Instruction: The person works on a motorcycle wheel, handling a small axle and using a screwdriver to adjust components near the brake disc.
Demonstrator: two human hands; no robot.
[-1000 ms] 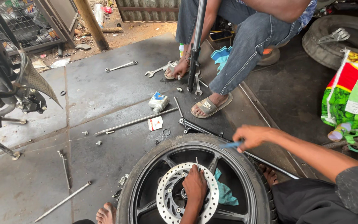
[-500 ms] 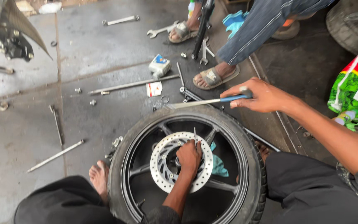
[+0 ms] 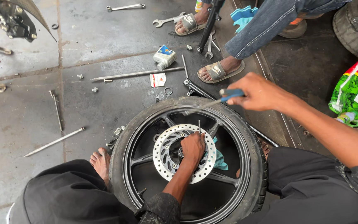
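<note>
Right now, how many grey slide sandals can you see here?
2. One grey slide sandal is at the top, beside a silver open-ended spanner; the other sits just above the black motorcycle wheel. Both are on another person's feet; none seems hidden.

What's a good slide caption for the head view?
Left hand on the wheel's brake disc, right hand holding a blue-handled tool above the tyre.
</note>
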